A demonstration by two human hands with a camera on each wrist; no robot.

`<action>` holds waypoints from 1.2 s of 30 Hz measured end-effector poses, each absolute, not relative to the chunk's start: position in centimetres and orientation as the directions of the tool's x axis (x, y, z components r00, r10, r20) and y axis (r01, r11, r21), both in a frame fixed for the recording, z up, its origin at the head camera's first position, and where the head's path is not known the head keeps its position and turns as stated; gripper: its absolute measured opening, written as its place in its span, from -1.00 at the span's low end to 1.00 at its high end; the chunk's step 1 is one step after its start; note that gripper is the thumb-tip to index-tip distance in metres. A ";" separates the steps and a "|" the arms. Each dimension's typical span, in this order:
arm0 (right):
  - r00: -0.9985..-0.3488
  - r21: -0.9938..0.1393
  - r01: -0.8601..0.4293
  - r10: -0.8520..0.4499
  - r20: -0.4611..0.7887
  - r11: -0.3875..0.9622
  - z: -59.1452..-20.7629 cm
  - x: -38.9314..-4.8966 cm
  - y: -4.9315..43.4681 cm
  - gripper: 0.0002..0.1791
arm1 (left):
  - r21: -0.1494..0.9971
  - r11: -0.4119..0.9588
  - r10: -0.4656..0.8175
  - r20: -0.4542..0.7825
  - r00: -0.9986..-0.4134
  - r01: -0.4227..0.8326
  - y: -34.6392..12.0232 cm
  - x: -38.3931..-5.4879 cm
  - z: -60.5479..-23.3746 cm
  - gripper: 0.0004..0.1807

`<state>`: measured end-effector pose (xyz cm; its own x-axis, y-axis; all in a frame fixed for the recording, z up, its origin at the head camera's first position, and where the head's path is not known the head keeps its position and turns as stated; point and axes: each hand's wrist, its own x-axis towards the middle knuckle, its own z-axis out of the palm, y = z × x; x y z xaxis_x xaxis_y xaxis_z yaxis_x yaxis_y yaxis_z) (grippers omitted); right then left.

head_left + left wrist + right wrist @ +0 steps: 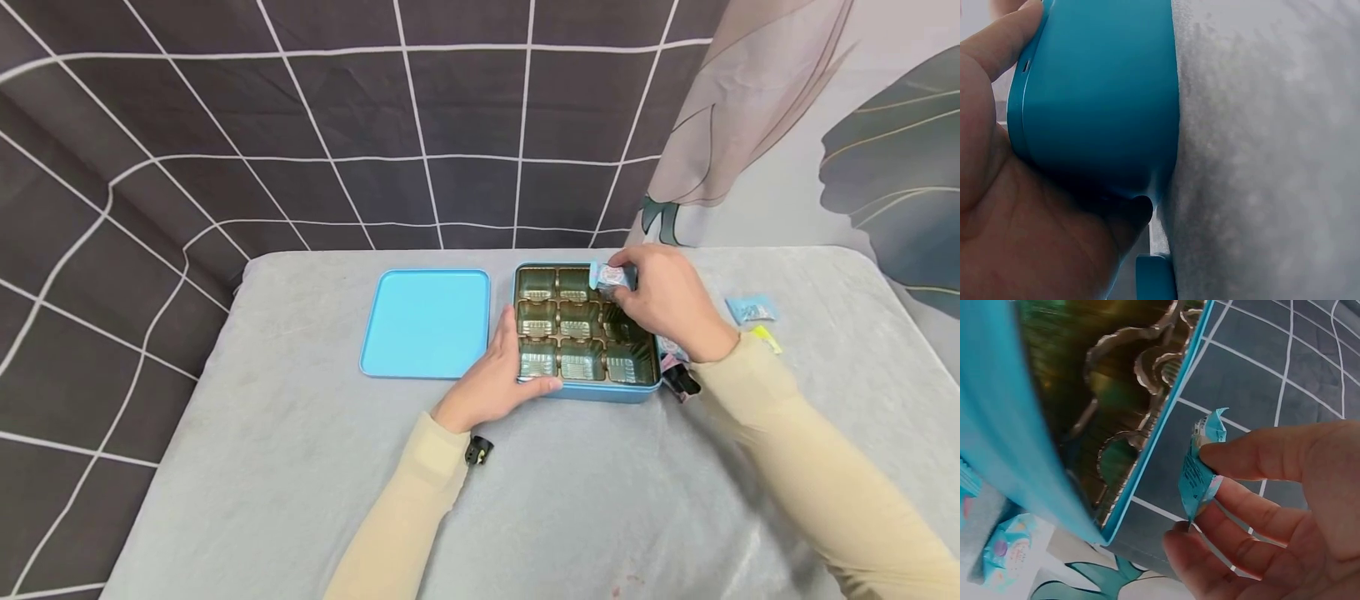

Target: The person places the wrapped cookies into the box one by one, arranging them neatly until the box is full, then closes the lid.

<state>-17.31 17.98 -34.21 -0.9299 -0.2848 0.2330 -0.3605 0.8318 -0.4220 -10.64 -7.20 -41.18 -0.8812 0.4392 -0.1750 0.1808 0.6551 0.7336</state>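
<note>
My left hand (487, 375) holds the near left corner of a light blue tin box (611, 393), its thumb over the front rim and its fingers along the left side. In the left wrist view the palm sits close round the rounded corner. Inside the box is a gold plastic tray (579, 321) with several compartments; those not hidden look bare. Above the back row, my right hand (667, 296) pinches a small blue-wrapped sweet (1200, 469) between thumb and fingers. That hand hides part of the tray's right column.
The blue lid (427, 323) lies flat left of the box. A blue-wrapped sweet (752, 309) and a yellow wrapped piece (767, 338) lie to the right. More wrapped sweets (1009, 550) sit beside the box, partly hidden in the head view. A dark checked curtain (465, 125) hangs behind the bed-like surface.
</note>
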 end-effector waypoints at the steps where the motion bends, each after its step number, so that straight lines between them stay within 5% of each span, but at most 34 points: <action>1: -0.929 -0.420 -0.363 -0.290 0.229 0.832 -34.1 -17.3 17.9 -0.66 | 0.734 0.655 0.439 -0.176 -0.881 0.180 -7.2 -10.6 -41.2 0.34; 36: -0.903 -0.317 -0.421 -0.427 0.056 0.850 -34.0 -19.1 15.6 -0.69 | 0.732 0.653 0.449 -0.166 -0.878 0.195 -7.3 -10.6 -41.0 0.33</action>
